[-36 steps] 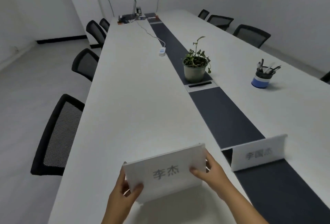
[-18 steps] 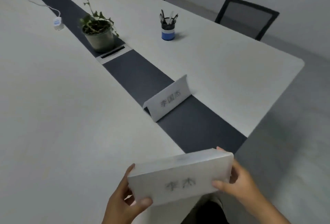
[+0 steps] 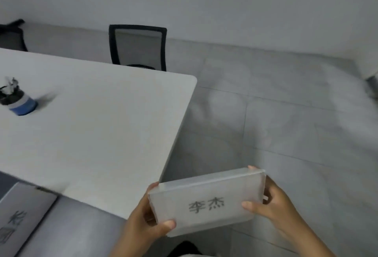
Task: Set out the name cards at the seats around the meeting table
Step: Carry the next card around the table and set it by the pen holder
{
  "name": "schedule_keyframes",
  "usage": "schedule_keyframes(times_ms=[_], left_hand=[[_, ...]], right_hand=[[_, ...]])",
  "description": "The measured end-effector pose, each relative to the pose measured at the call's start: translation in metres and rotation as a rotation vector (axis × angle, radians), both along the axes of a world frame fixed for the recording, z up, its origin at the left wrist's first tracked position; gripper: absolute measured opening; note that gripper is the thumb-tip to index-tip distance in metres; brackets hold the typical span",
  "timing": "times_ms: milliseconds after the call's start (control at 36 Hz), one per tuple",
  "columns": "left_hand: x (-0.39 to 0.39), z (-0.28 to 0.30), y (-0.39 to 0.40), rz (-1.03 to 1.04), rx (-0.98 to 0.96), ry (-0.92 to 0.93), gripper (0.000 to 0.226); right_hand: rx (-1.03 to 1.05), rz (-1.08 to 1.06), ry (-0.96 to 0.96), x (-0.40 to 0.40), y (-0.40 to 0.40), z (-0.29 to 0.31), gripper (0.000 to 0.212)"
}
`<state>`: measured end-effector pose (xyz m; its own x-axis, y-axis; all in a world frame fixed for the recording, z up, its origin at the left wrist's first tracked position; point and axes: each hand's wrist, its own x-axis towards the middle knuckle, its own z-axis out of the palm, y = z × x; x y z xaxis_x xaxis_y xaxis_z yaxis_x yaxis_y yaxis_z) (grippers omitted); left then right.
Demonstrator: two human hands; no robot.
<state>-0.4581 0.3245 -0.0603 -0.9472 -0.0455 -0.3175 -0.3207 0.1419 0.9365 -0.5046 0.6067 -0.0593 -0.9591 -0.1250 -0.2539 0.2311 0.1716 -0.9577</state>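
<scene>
name card (image 3: 206, 201) held off table's end, over floor | left hand (image 3: 143, 226) and right hand (image 3: 272, 205) pinch its short ends, long axis across body | table (image 3: 106, 134) lies left-forward, chair (image 3: 138, 47) beyond far corner

There is a single view, from a wide-angle camera worn on the person's head, looking forward and steeply down past the rounded corner of the counter (image 3: 143, 97) toward the tiled floor (image 3: 286, 113) and the wall beyond. The hands (image 3: 143, 222) sit closest, low in the frame at about 6 o'clock, with the counter spreading away toward 9 and 10 o'clock. A chair (image 3: 138, 47) stands farther off near 11 o'clock, and the picture is somewhat blurred at its edges.
</scene>
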Motion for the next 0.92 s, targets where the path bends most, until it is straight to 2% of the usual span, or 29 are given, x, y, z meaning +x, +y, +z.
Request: schedule_keyframes(times_ms=[83,139,194,222,250,306,333,444,500,556,667,806,917], left_hand=[[-0.048,-0.009,0.021,-0.014,0.023,-0.016,0.101],[-0.084,-0.013,0.04,-0.022,0.048,-0.024,0.084],[-0.121,-0.018,0.058,-0.006,0.058,-0.038,0.058],[-0.143,-0.023,0.063,0.022,0.049,-0.009,0.053],[-0.166,-0.028,0.067,0.027,0.061,0.006,0.06],[-0.217,-0.035,0.074,-0.085,0.089,-0.006,0.096],[-0.243,-0.036,0.079,-0.106,0.116,-0.032,0.104],[-0.359,-0.031,0.102,-0.126,0.094,0.01,0.102],[-0.413,-0.018,0.119,-0.152,0.095,0.032,0.09],[-0.462,-0.01,0.129,-0.158,0.112,0.019,0.079],[-0.547,-0.005,0.149,-0.163,0.135,0.022,0.094],[-0.65,-0.024,0.171,-0.081,0.167,0.017,0.106],[-0.723,-0.033,0.18,0.053,0.147,0.043,0.105]], right_hand=[[0.043,-0.009,0.01,-0.04,0.026,-0.006,0.082],[0.08,-0.027,0.033,-0.07,0.041,-0.015,0.093],[0.112,-0.064,0.051,-0.107,0.055,-0.023,0.088],[0.126,-0.073,0.053,-0.128,0.06,-0.026,0.082],[0.138,-0.076,0.052,-0.15,0.066,-0.028,0.077],[0.15,-0.093,0.051,-0.198,0.079,-0.03,0.073],[0.148,-0.106,0.046,-0.223,0.085,-0.03,0.075],[0.167,-0.13,-0.003,-0.327,0.114,-0.029,0.083],[0.163,-0.158,0.007,-0.376,0.126,-0.02,0.093],[0.156,-0.189,0.019,-0.42,0.135,-0.008,0.09],[0.129,-0.211,0.054,-0.497,0.156,0.004,0.076],[0.113,-0.153,0.031,-0.613,0.178,-0.009,0.08],[0.108,-0.042,0.021,-0.721,0.184,-0.018,0.081]])
